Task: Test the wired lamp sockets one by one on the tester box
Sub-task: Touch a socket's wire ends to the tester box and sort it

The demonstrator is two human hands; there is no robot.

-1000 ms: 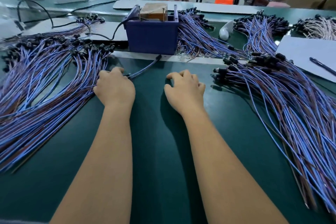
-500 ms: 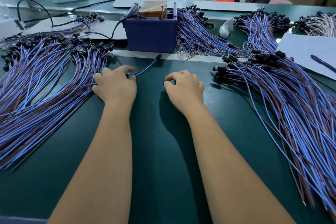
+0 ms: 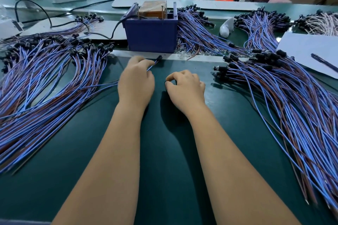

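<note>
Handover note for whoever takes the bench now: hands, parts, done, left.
Left hand pinches one wired socket's leads; its black socket points at the blue tester box, not touching it. Right hand rests curled on the mat; I can't tell if it holds anything. Socket bundles lie left and right; which are tested isn't visible. Left: test the held socket, continue one by one.

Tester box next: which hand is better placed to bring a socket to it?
Left. The left hand already pinches a wired socket whose black head points at the tester box just ahead. The right hand is curled on the mat, with no wire visible in it.
</note>
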